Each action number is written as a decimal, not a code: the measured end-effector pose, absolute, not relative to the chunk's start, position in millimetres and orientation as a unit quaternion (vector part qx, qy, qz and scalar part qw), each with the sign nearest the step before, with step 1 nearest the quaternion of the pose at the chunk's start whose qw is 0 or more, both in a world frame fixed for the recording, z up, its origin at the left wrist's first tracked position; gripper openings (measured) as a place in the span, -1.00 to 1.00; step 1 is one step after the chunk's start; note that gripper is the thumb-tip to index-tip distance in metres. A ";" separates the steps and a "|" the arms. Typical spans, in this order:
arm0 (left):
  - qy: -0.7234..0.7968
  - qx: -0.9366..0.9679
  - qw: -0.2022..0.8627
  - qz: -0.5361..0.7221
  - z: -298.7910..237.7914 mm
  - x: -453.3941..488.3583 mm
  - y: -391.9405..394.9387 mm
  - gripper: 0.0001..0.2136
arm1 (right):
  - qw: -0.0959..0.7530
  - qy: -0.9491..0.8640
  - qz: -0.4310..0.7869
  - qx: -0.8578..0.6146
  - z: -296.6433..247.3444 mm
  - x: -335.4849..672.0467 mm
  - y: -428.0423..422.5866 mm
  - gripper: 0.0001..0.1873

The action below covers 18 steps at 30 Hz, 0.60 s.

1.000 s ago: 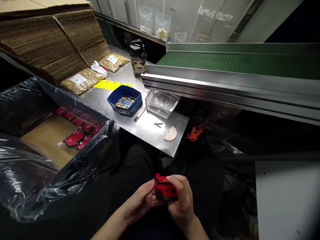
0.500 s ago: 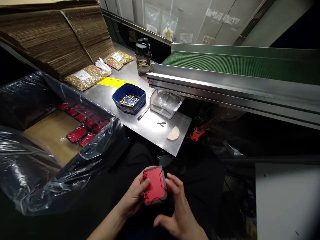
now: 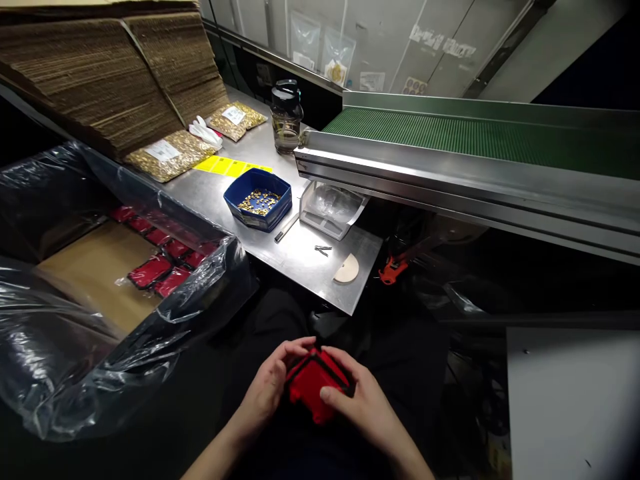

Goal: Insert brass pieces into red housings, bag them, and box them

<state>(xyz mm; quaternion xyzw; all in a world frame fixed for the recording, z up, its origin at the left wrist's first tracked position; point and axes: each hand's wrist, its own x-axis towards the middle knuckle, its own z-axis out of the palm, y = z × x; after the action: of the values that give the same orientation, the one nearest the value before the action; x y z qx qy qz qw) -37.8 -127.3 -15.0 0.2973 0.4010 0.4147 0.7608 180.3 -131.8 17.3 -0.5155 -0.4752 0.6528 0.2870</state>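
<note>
Above my lap, a small red plastic case (image 3: pixel 315 387) with black edging is tilted between my hands, somewhat blurred. My right hand (image 3: pixel 367 400) grips its right side, thumb on the near face and fingers along the far edge. My left hand (image 3: pixel 270 380) curves around the upper left side, its fingertips at the top edge. Whether the left fingers press on the case or only rest against it is hard to see. Ahead on the metal table (image 3: pixel 320 277) are a blue bin (image 3: pixel 257 200) of small brass-coloured parts and a pale half-round disc (image 3: pixel 346 269).
To the left stands a carton lined with clear plastic (image 3: pixel 200 267), holding several wrapped red cases (image 3: pixel 150 271). Stacked cardboard (image 3: pixel 110 80) rises behind it. A green conveyor (image 3: pixel 425 137) runs off right. A water bottle (image 3: pixel 287 120) and a grey tray (image 3: pixel 330 210) stand near its end.
The red case has been turned and tilted. My right hand has moved from beside it to a grip on it, while my left thumb has come off its face.
</note>
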 end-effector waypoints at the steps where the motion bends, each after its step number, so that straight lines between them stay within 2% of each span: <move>1: 0.391 0.276 0.773 0.418 -16.0 -40.4 -126.9 -0.48 | 0.256 -0.499 0.668 -0.489 25.9 182.8 -126.1 -0.39; 3: 0.343 0.235 0.826 0.382 -18.5 -44.5 -126.5 -0.42 | 0.180 -0.584 0.675 -0.414 43.6 184.0 -114.2 -0.41; 6: 0.244 0.215 0.909 0.260 -23.4 -46.2 -129.3 -0.27 | 0.112 -0.732 0.594 -0.314 60.2 173.1 -98.8 -0.47; 8: 0.223 0.207 0.932 0.196 -27.2 -45.9 -133.8 -0.31 | 0.086 -0.797 0.530 -0.276 60.7 162.6 -89.3 -0.47; 11: 0.240 0.152 0.938 0.198 -30.2 -47.6 -142.1 -0.42 | 0.072 -0.823 0.507 -0.247 50.2 156.1 -65.1 -0.39; 13: 0.242 0.120 0.934 0.235 -28.7 -50.8 -148.0 -0.36 | 0.081 -0.793 0.473 -0.376 39.6 160.2 -36.5 -0.49; 15: 0.231 0.109 0.931 0.262 -25.6 -55.2 -153.9 -0.31 | 0.071 -0.697 0.357 -0.618 26.7 167.1 -0.2 -0.59; 18: 0.226 0.094 0.926 0.288 -22.1 -64.2 -160.8 -0.41 | 0.048 -0.580 0.252 -0.773 3.9 174.1 50.9 -0.39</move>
<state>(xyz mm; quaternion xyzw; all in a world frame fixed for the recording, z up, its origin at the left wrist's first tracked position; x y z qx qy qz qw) -64.2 -160.8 -22.1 0.0938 0.2261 0.2882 0.9258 174.1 50.9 3.9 -0.7729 -0.5803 0.2521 0.0480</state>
